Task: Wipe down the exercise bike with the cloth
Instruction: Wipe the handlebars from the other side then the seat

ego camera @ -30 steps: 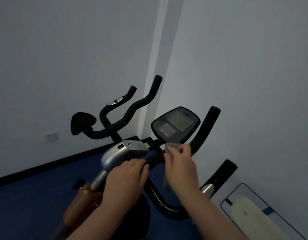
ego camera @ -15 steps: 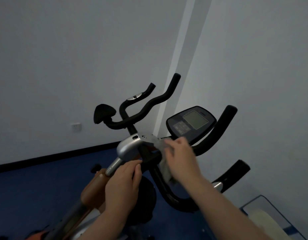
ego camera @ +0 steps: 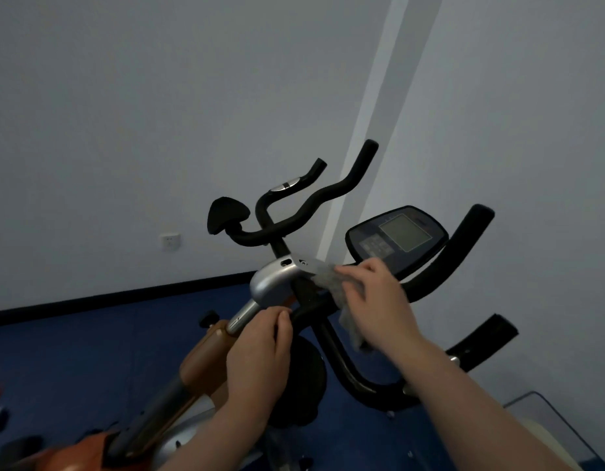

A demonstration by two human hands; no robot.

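We see one exercise bike standing in a corner where two pale walls meet, on a dark blue floor. Its black handlebar shows four upturned ends, and one console with a single grey screen sits between the right-hand pair. A silver bracket caps the stem just below the bars.

We count two hands and one cloth. Our right hand pinches the grey cloth between thumb and fingers and presses it against the black bar just right of the silver bracket, below the console; the rest of the cloth hangs crumpled under the palm. Our left hand curls its fingers around the handlebar stem just under the bracket, gripping the black bar there.

On the left wall we see one white socket. One black knob sticks out beside the orange-brown frame section. At the bottom right corner lies one pale object in a clear-edged frame; we cannot tell what it is.
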